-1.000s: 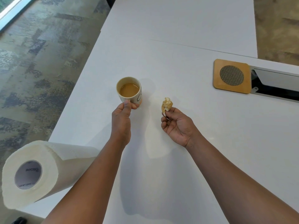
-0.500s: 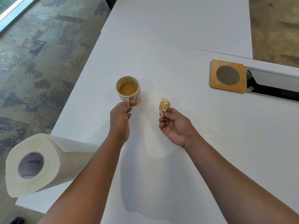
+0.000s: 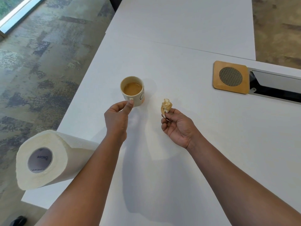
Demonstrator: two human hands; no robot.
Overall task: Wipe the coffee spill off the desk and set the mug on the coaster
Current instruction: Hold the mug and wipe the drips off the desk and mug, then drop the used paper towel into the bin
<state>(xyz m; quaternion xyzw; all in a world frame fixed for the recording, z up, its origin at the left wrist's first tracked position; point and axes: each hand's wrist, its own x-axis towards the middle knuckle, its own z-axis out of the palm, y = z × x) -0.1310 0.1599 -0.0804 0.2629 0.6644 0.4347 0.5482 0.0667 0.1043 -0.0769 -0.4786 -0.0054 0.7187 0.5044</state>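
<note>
Mug [image 3: 132, 90] handle seemingly between left fingers [image 3: 129, 105]

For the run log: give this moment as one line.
left hand: grips mug handle | right hand: pinches stained wad | coaster: bare | mug: apart from it

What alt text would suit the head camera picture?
Seen from above, a person's left hand holds a mug of coffee by its handle on a white desk, the right hand pinches a stained wad. A coaster lies far right, a paper roll near left.
</note>
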